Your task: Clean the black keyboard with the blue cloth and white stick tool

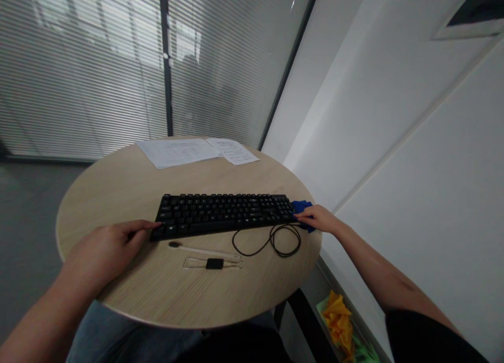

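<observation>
Black keyboard [222, 212] lies between the hands: left hand's [103, 249] index finger at its edge, right hand [318, 218] against a blue cloth [302, 206], neither grip certain. Handling seems unfinished; brush [197, 248] and wire tool [214, 264] lie unheld, right of the left hand.

On the round wood-grained table [169, 295], mid-frame, a long black plastic keyboard [222, 214] lies before flat white paper sheets [179, 152] and behind a thin looped black cable [271, 239], right of centre.
</observation>
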A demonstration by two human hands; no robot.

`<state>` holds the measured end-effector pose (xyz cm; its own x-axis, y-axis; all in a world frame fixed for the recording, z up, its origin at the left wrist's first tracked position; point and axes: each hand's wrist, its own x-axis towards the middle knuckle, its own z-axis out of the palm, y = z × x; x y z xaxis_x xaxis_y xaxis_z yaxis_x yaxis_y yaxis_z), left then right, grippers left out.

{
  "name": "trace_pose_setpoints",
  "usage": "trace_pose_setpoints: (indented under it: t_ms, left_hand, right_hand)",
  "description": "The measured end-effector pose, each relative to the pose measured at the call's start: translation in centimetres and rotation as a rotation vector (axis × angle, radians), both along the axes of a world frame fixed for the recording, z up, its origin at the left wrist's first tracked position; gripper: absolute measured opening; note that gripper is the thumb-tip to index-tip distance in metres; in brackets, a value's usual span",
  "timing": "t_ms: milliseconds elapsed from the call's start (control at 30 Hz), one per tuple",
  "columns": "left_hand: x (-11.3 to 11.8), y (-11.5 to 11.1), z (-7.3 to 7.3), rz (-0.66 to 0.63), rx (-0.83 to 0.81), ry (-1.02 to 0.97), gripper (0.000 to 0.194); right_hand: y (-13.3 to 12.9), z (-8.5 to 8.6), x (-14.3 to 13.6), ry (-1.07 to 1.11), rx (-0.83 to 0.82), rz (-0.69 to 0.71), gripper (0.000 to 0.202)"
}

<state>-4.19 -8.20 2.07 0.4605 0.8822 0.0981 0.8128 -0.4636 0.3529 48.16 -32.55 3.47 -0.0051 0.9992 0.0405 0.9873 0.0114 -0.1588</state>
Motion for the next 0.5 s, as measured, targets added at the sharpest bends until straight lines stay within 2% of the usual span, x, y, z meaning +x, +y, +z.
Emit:
trace_pose_setpoints:
  t_ms: [133, 233, 367, 433, 500]
  left_hand:
    - [0.1, -0.4, 0.6, 0.009, -0.043, 0.101, 0.057]
    - [0.2, -0.6, 0.8, 0.008, -0.069, 0.103, 0.058]
    - [0.2, -0.5, 0.7, 0.004, -0.051, 0.100, 0.057]
    - [0.1, -0.3, 0.5, 0.017, -0.051, 0.101, 0.056]
    - [0.1, -0.2, 0.4, 0.022, -0.057, 0.099, 0.056]
  right_hand:
    - [-0.4, -0.3, 0.9, 0.005, 0.005, -0.043, 0.037]
    - [-0.2, 0.9, 0.3, -0.032, 0.076, -0.073, 0.035]
    - [1.5, 3.2, -2.6, -0.103, 0.206, -0.095, 0.036]
    - [2.9, 3.6, -4.6, -0.140, 0.194, -0.023, 0.035]
    - [4.3, 3.2, -6.5, -0.169, 0.164, 0.049, 0.034]
